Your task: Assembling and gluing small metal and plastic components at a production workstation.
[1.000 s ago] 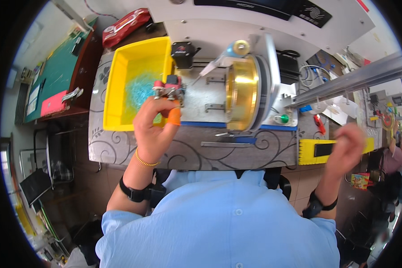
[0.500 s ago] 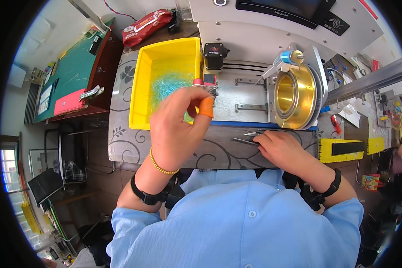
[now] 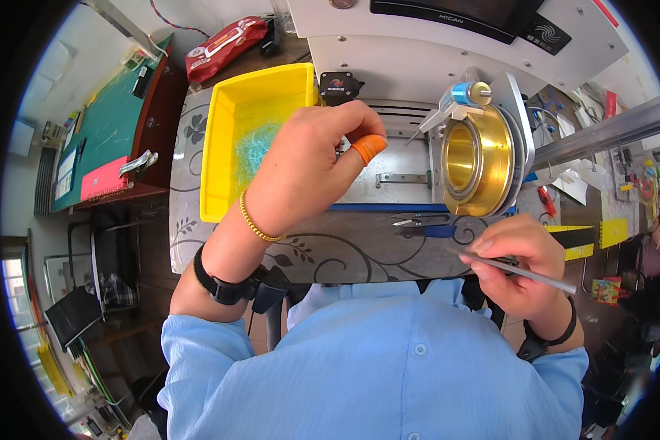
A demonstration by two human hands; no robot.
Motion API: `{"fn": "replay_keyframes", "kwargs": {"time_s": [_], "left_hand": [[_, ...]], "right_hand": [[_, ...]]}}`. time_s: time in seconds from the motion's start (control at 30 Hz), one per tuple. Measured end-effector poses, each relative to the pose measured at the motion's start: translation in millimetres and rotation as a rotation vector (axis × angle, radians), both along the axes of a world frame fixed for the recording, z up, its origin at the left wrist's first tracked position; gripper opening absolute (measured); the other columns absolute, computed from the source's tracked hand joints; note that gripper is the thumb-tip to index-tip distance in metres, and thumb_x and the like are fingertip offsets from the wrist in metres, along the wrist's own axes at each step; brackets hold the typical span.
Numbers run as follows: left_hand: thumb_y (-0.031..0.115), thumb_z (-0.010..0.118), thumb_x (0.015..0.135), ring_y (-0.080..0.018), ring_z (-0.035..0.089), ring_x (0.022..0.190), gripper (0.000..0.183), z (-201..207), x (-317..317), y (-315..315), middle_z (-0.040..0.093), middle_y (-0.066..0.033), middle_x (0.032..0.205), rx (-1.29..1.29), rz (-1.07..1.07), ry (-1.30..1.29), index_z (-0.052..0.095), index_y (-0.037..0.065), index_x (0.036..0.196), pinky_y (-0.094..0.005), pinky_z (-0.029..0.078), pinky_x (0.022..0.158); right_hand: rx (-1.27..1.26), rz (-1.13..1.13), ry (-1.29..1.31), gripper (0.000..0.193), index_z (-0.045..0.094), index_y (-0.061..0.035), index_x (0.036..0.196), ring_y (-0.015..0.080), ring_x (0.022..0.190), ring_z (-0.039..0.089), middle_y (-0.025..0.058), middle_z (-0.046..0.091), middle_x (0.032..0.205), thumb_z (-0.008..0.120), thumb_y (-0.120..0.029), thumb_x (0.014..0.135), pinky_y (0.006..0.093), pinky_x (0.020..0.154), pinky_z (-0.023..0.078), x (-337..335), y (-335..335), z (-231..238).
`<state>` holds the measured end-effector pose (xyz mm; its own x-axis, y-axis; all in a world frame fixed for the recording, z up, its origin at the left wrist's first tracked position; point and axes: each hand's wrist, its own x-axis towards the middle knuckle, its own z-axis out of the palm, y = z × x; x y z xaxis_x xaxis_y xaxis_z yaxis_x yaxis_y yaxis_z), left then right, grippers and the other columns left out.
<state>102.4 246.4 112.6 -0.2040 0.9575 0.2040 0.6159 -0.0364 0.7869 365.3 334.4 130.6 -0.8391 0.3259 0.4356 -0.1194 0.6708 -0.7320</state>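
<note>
My left hand [image 3: 312, 158] is raised over the machine bed beside the yellow bin, its thumb and index finger pinched together. An orange finger cot [image 3: 367, 149] covers the thumb. Whatever the pinch holds, if anything, is too small to make out. In my right hand [image 3: 521, 260], above the table's front edge, lies a slim grey metal tool [image 3: 539, 276], gripped between thumb and fingers and pointing left. Blue-handled snips [image 3: 436, 230] rest on the patterned table cover between the hands, in front of the machine bed.
The yellow bin [image 3: 207, 158] contains a tangle of thin light-blue strands [image 3: 257, 150]. A gold-coloured spool [image 3: 495, 165] stands on the machine's right, with a blue-and-gold cylinder [image 3: 468, 93] above it. Behind are a black motor [image 3: 340, 88] and a red soft pack [image 3: 227, 48].
My right hand has lifted the slim grey metal tool off the table and moved right, exposing the snips. My left hand has shifted right over the machine bed, still pinched.
</note>
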Motion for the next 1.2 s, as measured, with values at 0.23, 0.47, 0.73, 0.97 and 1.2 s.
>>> {"fn": "replay_keyframes", "kwargs": {"time_s": [0.23,0.47,0.73,0.97,1.2], "left_hand": [[0.008,0.062,0.089,-0.01,0.053,0.071,0.006,-5,5,1,0.06,-0.0016,0.079,0.077,0.046,0.009,0.061,0.003,0.091,-0.0243,0.045,0.066],[0.01,0.057,0.093,-0.0065,0.052,0.081,0.007,-12,-8,2,0.056,0.002,0.086,0.002,0.062,-0.469,0.056,0.004,0.097,-0.0217,0.044,0.075],[0.011,0.056,0.094,-0.0067,0.053,0.083,0.008,-13,-10,-1,0.055,0.0018,0.089,0.012,0.064,-0.532,0.056,0.004,0.097,-0.0216,0.044,0.077],[0.01,0.057,0.094,-0.0069,0.053,0.083,0.007,-16,-10,0,0.055,0.0017,0.089,0.027,0.055,-0.551,0.056,0.004,0.097,-0.0217,0.044,0.077],[0.009,0.058,0.092,-0.0069,0.053,0.074,0.007,-20,-8,2,0.059,0.0012,0.08,0.107,0.083,-0.559,0.058,0.002,0.093,-0.0222,0.045,0.068]], "right_hand": [[0.166,-0.075,0.098,0.028,0.063,-0.001,0.097,0.0283,0.088,0.067,0.0145,0.067,0.096,0.074,0.004,0.072,0.0335,0.076,0.054,-43,-6,-1],[0.451,-0.014,0.258,0.025,0.062,0.0008,0.098,0.0274,0.076,0.068,0.0173,0.067,0.095,0.069,0.001,0.074,0.0304,0.063,0.056,-74,2,-23],[0.598,0.001,0.232,0.024,0.062,0.0015,0.097,0.0255,0.075,0.068,0.0147,0.066,0.096,0.066,-0.001,0.073,0.0302,0.063,0.057,-89,3,-29],[0.604,0.01,0.223,0.023,0.062,0.0014,0.094,0.0253,0.075,0.068,0.014,0.065,0.095,0.066,-0.001,0.072,0.0297,0.062,0.057,-94,2,-28],[0.636,0.059,0.209,0.022,0.062,0.0017,0.093,0.0257,0.076,0.068,0.0142,0.065,0.095,0.067,0.001,0.071,0.0299,0.062,0.058,-95,4,-24]]}}
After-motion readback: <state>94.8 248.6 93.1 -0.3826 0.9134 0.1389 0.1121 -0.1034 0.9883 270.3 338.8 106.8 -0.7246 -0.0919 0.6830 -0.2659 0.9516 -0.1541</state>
